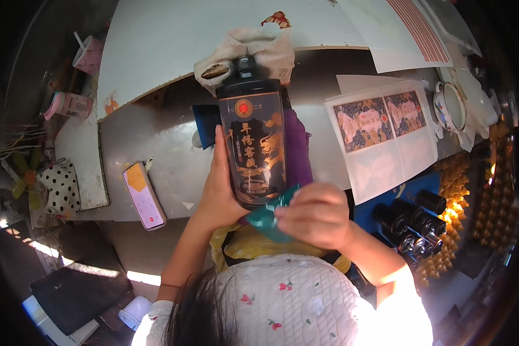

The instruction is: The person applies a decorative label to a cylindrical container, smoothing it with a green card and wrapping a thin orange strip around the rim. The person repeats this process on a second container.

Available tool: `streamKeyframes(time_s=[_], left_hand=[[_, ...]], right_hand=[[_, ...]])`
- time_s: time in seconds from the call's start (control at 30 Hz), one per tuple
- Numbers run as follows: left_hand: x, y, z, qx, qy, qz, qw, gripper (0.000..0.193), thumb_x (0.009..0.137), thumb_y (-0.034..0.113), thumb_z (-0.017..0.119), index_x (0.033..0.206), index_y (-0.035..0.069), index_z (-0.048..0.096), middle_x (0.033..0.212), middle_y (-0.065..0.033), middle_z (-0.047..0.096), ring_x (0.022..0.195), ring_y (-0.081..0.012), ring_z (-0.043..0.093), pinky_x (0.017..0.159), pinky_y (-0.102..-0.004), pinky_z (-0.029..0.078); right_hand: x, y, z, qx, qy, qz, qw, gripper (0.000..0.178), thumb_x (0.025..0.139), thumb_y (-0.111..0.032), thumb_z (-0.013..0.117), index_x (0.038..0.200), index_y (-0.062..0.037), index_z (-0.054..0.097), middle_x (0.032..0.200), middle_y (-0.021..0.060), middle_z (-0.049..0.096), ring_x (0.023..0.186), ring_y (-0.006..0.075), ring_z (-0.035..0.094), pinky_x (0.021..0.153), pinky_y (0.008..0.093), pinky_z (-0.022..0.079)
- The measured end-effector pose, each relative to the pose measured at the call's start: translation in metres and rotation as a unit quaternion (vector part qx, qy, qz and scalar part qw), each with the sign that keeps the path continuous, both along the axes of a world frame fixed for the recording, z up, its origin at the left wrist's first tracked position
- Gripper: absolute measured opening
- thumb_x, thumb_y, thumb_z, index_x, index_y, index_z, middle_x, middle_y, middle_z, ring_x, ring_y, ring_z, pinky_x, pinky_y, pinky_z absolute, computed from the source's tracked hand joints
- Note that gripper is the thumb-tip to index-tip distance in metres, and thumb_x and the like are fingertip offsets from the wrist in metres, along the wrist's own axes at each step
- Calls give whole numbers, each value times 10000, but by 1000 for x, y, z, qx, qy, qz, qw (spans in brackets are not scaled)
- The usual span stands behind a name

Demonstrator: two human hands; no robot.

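Gripping black gold-printed bottle (254, 147) in left hand (216, 193), with fingers wrapped low on its left flank. Tilted, with neck pointing away. Probably held low to keep the printed front uncovered and the weight steady. Opaque walls, dark closure on the neck, so no reading on fill. Pinching thin green film (265, 222) in right hand (323, 214), with fingers bunched tight, right by the bottle's lower right corner; too blurred to tell whether touching. Just below right fingers, yellow cloth (259, 247) over the lap, likely as a guard. Just right of bottle, beyond right fingers, purple cloth (299, 144). Beyond left fingertips, behind the neck, white knit cloth (271, 49), likely as padding. Left of left fingers, phone (144, 196), laid screen up on metal tabletop (173, 132), presumably for glancing at. Right of right fingers, blue tray (360, 213) with black cylindrical caps (390, 219) grouped in it. Farther out past right fingers, printed label sheets (380, 164), stacked flat, likely for easy reach. Beyond those, floral cup (442, 112) with pale inside showing. Far past left fingers, pink cup (90, 55) with straw in it.
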State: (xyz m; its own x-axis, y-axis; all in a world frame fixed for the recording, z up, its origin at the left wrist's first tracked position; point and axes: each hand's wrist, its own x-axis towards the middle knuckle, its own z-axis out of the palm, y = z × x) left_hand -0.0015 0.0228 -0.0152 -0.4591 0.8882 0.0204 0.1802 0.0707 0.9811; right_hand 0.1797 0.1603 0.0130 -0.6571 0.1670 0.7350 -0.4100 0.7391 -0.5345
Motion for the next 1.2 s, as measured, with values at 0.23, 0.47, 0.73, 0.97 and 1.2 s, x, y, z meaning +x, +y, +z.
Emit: streamKeyframes(time_s=[0.23,0.47,0.73,0.97,1.2], left_hand=[[-2,3,3,-2,39,-19,999,1452,648,219,972,1604,-23,-94,1546,-229,406,1352,-348,515,1115,-415,410],[0,1,-2,-3,72,-9,997,1420,646,273,968,1613,-11,-32,1573,-247,370,1430,-397,420,1203,-485,275],[16,0,5,31,169,61,983,1299,696,353,920,1606,-25,73,1480,-223,499,1385,-419,468,1232,-621,66],[19,2,-3,73,211,82,971,1295,702,364,908,1592,-54,65,1353,-195,598,1299,-404,534,1216,-652,61],[20,-2,2,61,231,88,967,1260,719,407,889,1579,-78,104,1417,-237,536,1306,-401,529,1211,-659,67]], right_hand=[[-35,33,-5,-373,13,-45,926,212,745,5,817,910,-53,697,1000,89,752,923,268,704,780,374,534],[29,4,-7,-292,-122,37,948,256,746,40,802,967,-60,721,1002,76,751,921,243,696,773,343,525],[-73,67,37,-121,-12,-181,976,304,757,12,783,1052,-57,746,981,52,743,816,209,642,741,303,509],[-26,14,85,202,-185,50,960,247,706,-127,740,952,-103,749,937,22,738,772,197,644,685,336,527],[-103,86,98,162,-90,-121,975,312,720,-84,791,1028,-91,743,930,30,743,731,233,634,658,340,482]])
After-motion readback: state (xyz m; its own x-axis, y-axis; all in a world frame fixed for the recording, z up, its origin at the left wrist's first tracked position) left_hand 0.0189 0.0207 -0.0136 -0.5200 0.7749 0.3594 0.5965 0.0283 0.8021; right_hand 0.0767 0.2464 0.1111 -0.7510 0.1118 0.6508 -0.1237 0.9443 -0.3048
